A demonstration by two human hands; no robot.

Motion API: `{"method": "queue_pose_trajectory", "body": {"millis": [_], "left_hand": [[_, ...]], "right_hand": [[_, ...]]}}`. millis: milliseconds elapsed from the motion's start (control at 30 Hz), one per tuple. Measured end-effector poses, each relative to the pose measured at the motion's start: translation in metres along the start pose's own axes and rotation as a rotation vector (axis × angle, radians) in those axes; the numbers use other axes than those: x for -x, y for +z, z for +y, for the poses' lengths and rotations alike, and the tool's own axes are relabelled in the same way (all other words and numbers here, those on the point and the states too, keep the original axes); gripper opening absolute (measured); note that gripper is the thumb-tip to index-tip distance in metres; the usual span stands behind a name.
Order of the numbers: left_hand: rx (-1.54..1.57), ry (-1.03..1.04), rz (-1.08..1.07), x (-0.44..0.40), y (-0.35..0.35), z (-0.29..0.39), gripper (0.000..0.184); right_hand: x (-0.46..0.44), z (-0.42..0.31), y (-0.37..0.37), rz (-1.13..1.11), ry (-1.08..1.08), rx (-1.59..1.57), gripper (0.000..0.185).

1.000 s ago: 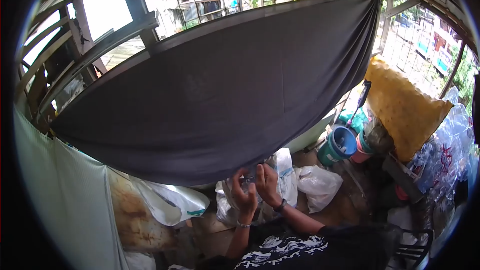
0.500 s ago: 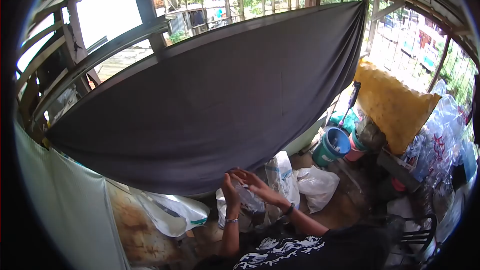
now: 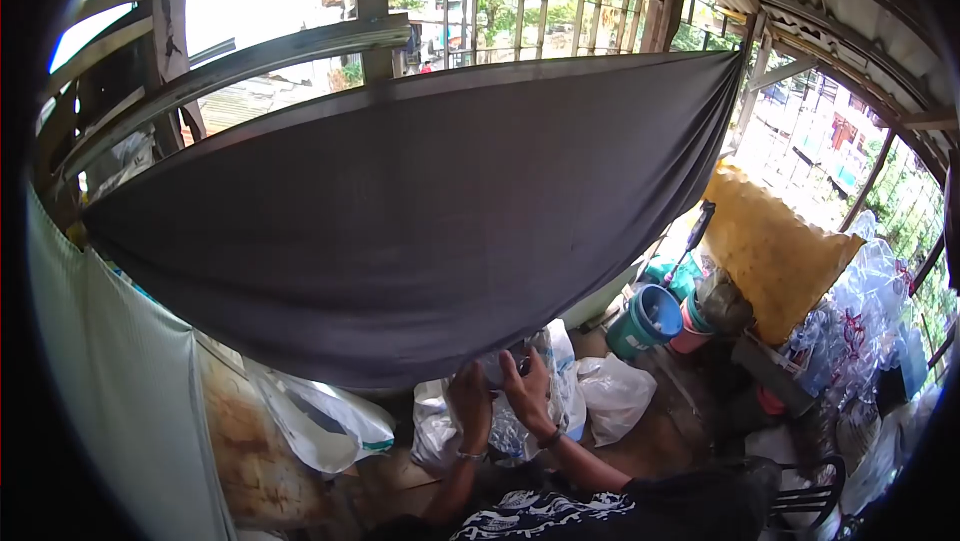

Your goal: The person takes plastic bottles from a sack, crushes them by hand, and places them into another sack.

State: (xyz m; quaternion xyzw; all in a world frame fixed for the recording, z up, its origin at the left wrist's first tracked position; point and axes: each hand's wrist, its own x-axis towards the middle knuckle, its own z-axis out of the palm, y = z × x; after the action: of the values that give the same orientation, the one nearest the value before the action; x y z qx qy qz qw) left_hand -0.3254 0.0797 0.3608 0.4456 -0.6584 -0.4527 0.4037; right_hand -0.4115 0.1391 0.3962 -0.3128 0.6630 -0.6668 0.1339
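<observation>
In the head view, my left hand and my right hand are close together in front of the dark cloth's lower edge. Between them is a clear plastic piece, partly hidden by my fingers; its exact kind cannot be made out. Both hands are closed around it, the left one somewhat blurred. The right thumb points up, and the fingers curl beyond it. Below the hands lies a heap of clear plastic, between a white plastic bag and a white sack.
A large dark cloth hangs across the front. To the right stand a blue-green bucket, a white bag, a yellow sheet and piled clear plastic. A black chair is at lower right; a pale sheet hangs left.
The view has tilted up and shifted slightly. My right hand has turned from reaching over the clear plastic, fingers extended, to a thumb-up curl beside my left hand.
</observation>
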Motion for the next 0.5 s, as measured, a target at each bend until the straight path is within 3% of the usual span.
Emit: {"method": "queue_pose_trajectory", "body": {"millis": [100,167,200,267,333,400,433,500], "left_hand": [[0.157,-0.086,-0.043,0.007,-0.004,0.010,0.048],[0.021,0.111,0.056,0.002,-0.001,-0.026,0.048],[-0.151,0.333,0.175,-0.018,0.005,-0.065,0.048],[-0.024,0.255,0.242,-0.031,-0.005,-0.071,0.048],[0.538,-0.368,0.120,-0.032,-0.041,-0.009,0.046],[0.480,-0.188,0.117,-0.032,-0.044,-0.001,0.040],[0.462,-0.126,0.068,-0.031,-0.041,-0.012,0.038],[0.446,-0.082,0.001,-0.023,-0.033,-0.038,0.032]], "right_hand": [[-0.010,0.022,-0.004,-0.140,0.215,-0.101,0.032],[-0.009,0.030,-0.003,-0.198,0.301,-0.191,0.037],[-0.006,0.030,-0.002,-0.216,0.308,-0.235,0.040],[0.001,0.015,0.010,-0.213,0.151,-0.307,0.045],[0.019,0.041,0.016,-0.266,0.129,-0.072,0.055],[0.037,0.046,0.012,-0.387,0.162,0.250,0.060],[0.045,0.053,0.018,-0.301,0.288,0.136,0.063],[0.047,0.049,0.024,-0.081,0.261,0.132,0.063]]}}
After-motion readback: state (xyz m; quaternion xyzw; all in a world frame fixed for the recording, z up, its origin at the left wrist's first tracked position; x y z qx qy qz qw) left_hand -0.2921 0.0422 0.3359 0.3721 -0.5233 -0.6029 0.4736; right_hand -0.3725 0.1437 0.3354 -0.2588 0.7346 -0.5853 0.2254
